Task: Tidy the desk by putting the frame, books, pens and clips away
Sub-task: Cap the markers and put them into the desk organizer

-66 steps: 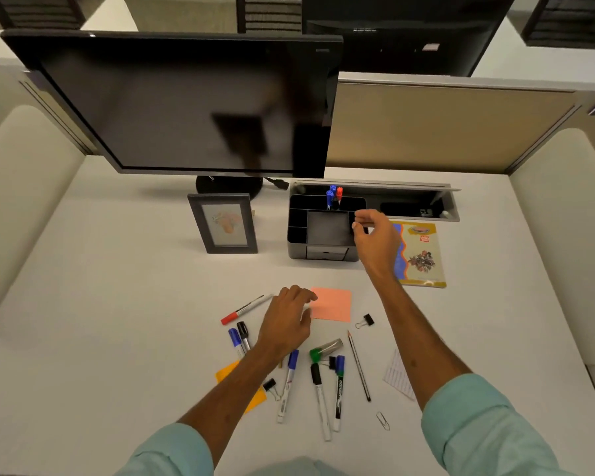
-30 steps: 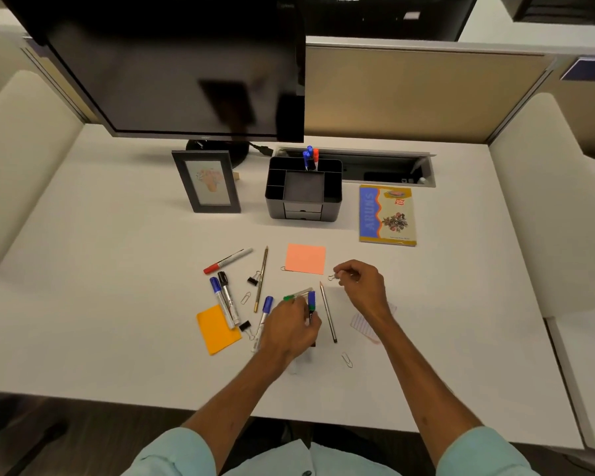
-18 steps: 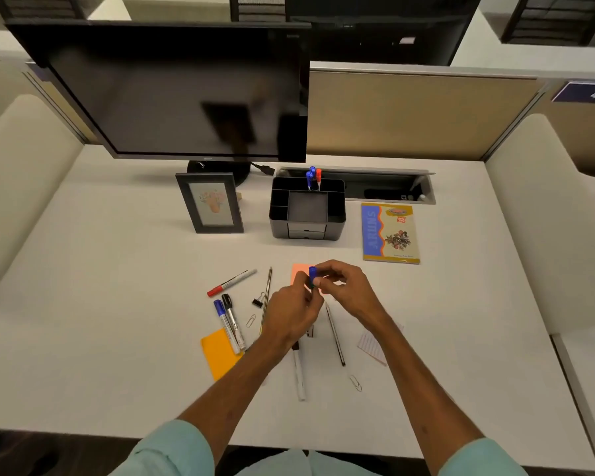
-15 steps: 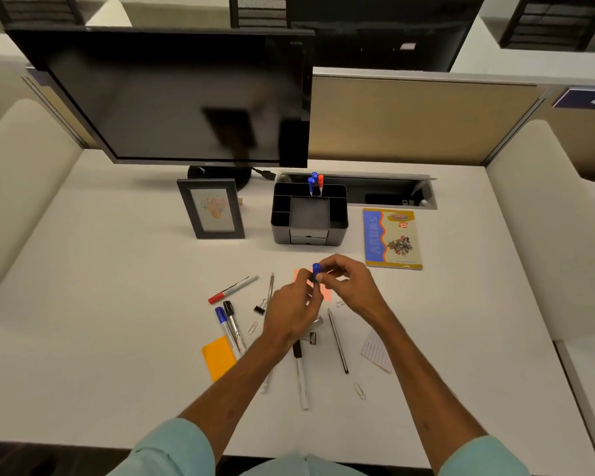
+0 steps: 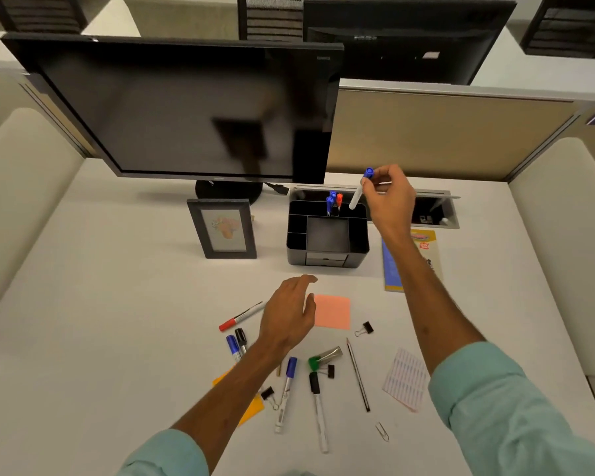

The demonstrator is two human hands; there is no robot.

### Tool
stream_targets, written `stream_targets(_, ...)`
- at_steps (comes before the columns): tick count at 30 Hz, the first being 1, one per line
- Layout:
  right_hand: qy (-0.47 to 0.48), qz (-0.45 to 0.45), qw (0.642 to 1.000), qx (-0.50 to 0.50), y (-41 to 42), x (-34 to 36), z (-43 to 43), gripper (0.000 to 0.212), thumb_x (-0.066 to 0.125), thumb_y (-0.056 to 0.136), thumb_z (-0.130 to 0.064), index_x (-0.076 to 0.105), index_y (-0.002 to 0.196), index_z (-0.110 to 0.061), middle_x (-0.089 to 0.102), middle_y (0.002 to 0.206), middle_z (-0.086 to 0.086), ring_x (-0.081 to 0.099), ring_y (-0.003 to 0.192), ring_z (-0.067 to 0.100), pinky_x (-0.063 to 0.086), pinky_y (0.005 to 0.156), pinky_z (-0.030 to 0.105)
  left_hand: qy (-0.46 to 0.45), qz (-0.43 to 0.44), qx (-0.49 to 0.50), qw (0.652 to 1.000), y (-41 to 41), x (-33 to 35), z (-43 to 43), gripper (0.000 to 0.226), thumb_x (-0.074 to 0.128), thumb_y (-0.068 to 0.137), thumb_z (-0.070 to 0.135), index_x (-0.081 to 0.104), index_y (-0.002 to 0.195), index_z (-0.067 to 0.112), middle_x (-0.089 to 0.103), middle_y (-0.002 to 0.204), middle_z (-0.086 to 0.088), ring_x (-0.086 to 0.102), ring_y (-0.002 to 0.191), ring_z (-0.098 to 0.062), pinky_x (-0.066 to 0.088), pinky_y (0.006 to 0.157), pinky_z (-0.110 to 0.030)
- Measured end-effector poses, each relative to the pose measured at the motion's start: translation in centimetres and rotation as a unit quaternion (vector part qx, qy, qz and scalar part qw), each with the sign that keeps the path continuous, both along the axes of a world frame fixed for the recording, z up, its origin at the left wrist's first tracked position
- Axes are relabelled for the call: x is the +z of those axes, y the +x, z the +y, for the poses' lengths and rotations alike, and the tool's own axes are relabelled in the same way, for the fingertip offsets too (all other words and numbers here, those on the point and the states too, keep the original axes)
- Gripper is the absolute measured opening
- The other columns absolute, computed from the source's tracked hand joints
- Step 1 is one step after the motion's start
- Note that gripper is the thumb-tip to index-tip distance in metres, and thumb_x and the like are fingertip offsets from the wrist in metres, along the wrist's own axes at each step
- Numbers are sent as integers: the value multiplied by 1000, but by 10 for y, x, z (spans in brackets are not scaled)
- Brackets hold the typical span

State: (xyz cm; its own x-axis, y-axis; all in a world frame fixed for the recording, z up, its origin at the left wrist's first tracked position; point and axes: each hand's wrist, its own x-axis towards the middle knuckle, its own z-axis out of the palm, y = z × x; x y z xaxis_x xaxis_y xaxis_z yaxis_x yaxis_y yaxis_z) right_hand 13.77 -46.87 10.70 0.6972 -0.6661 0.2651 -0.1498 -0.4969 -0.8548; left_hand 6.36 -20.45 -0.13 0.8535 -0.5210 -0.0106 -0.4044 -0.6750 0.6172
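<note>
My right hand grips a blue-capped white marker, tip down, just above the back right compartment of the black desk organiser. Three markers stand in that organiser's back row. My left hand hovers open, palm down, over the desk beside a pink sticky note. Several markers, a pencil, binder clips and a paper clip lie scattered in front. A dark picture frame stands left of the organiser. A book lies right of it, partly behind my right forearm.
A large monitor stands at the back, its stand behind the frame. An open cable tray runs along the rear edge. An orange sticky note and a lined paper slip lie near the front. Padded partitions close both sides.
My right hand took the blue-capped marker from in front of my left hand and carried it up and back to above the organiser. My left hand let go and opened over the desk.
</note>
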Motion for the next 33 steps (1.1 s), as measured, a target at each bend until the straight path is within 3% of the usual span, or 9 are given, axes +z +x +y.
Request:
stream_targets(6,-53,111,992,1,28,-42,5,18,76,95,-30,68,104,-16,74,96,-3,71,86,14,64,81,42,14,25,2,1000,14,-11,7,38,53,106,30,52,144,26,59,146,3,54,134,-16,46,111,-32)
stream_targets(19,-60,215,975,8,34,-72,4,27,75,97,-32,71,118,-15,77,108,3,72,100,21,53,106,49,43,61,3,997,13,-20,11,40,56,106,32,51,145,28,56,150,5,52,138,-16,45,113,-35)
stream_targets(24,-28,183,983,10,27,-68,5,27,73,98,-17,71,123,-9,76,113,7,72,101,20,61,98,39,40,57,10,998,11,-16,17,41,56,105,30,52,145,28,57,149,5,53,137,-16,48,111,-36)
stream_targets(29,-18,143,990,3,8,-64,11,25,68,97,-4,70,122,-8,74,114,6,71,101,19,63,91,39,34,44,18,998,2,-13,26,39,57,104,26,54,143,27,60,144,4,56,132,-16,49,106,-32)
stream_targets(33,-18,112,993,-11,-28,-67,29,18,65,98,-9,71,114,-14,75,108,1,70,93,16,63,78,38,42,23,12,999,-11,-11,30,37,58,101,20,57,138,24,67,130,5,59,120,-14,53,94,-31)
